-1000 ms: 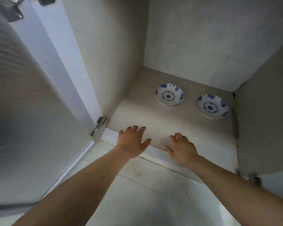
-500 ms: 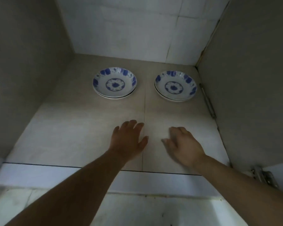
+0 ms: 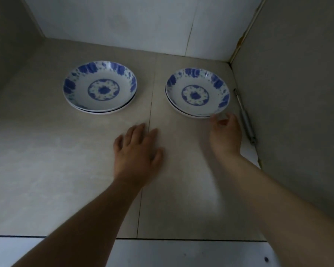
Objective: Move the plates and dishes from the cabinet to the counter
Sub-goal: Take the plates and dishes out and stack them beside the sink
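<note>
The cabinet floor is beige tile with one seam running from front to back, and the back wall is pale tile. Two stacks of blue-patterned dishes stand on it. The left stack is well beyond the fingers of the left hand, which lies flat and spread on the floor, holding nothing. The right stack has its near rim just at the fingertips of the right hand, whose fingers are curled and open. A metal strut lies just right of this hand, along the side wall.
</note>
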`<state>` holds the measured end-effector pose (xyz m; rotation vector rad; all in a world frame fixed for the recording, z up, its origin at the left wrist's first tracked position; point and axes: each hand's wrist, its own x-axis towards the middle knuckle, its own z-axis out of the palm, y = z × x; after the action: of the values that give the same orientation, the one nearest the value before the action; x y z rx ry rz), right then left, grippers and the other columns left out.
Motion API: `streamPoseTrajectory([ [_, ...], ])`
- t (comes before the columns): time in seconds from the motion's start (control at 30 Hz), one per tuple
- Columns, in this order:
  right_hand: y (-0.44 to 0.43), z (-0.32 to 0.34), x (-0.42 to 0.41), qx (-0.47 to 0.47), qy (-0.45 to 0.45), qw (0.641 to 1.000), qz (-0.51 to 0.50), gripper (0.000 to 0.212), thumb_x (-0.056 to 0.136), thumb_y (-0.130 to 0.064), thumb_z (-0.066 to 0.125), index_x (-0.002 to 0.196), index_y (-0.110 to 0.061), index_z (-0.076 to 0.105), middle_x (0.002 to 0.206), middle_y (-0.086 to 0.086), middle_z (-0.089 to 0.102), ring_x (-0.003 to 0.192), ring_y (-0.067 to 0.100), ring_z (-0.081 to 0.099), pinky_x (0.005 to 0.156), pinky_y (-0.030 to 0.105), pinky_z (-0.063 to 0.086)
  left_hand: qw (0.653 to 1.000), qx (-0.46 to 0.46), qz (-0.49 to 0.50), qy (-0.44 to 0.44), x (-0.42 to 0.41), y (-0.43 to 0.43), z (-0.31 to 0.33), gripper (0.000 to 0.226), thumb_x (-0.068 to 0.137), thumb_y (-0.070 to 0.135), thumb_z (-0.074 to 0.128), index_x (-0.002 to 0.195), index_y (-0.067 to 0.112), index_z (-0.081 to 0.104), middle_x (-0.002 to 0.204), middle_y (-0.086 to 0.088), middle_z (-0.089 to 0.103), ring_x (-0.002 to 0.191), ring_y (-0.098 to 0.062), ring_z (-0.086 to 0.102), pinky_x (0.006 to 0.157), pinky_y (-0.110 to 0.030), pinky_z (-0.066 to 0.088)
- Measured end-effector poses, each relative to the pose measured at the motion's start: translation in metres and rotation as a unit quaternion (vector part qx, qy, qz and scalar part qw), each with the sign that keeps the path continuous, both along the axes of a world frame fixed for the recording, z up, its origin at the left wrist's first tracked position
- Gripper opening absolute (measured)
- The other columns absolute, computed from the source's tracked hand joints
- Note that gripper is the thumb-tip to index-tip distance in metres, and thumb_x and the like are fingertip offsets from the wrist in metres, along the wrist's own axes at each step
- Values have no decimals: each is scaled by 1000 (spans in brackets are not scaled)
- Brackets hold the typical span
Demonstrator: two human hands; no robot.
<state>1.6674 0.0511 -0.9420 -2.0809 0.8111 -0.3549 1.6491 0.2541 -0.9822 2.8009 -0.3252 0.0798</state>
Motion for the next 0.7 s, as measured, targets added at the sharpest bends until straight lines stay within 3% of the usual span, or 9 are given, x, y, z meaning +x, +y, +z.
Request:
streamPoseTrajectory([
  [0.1,-6,-1,21,19,-27,998,-57,43,91,-37,52,121,-7,52,118,11,62,108,26,57,77,25,35,1000,1,0,-2,0,1,-2,62,80,57,29,134,31,45,146,-5,40,136,-25,31,108,-48,22],
  [0.2,-9,-3,33,45,-42,997,-40,29,85,-29,59,108,-11,62,109,9,68,102,25,62,79,25,42,1000,-3,-7,2,1,2,-2,63,81,58,27,135,31,45,147,-5,39,138,-25,29,109,-48,21],
  [0.3,-13,-8,37,121,-54,990,-40,17,69,-22,63,86,-23,64,93,5,70,89,24,67,83,45,55,1000,-5,-9,3,0,3,-2,62,81,58,28,134,31,46,146,-5,40,138,-25,30,109,-47,20],
  [0.37,-15,-9,34,143,-58,987,-48,18,64,-19,63,82,-22,64,89,5,70,84,23,68,79,49,56,1000,-8,-10,4,0,4,-1,63,80,59,28,133,32,47,146,-5,40,137,-24,30,109,-46,20],
  [0.53,-8,-1,-8,139,-47,988,-56,17,74,-8,61,87,-18,66,89,4,71,83,20,68,80,44,57,999,-35,-7,11,-2,3,4,68,78,61,21,133,31,48,147,-3,39,138,-22,29,111,-43,16],
  [0.63,-7,1,-42,145,-40,988,-42,17,75,-7,60,79,-23,64,83,-1,69,82,20,67,81,43,56,998,-61,-9,7,-3,4,6,67,79,56,24,130,24,53,143,-7,45,133,-25,37,110,-43,21],
  [0.7,-6,5,-66,136,-27,990,-32,17,79,-6,60,83,-22,62,83,-1,67,81,17,64,77,33,54,997,-79,-18,12,-7,9,9,65,81,52,26,127,18,56,139,-11,48,129,-30,43,109,-44,28],
])
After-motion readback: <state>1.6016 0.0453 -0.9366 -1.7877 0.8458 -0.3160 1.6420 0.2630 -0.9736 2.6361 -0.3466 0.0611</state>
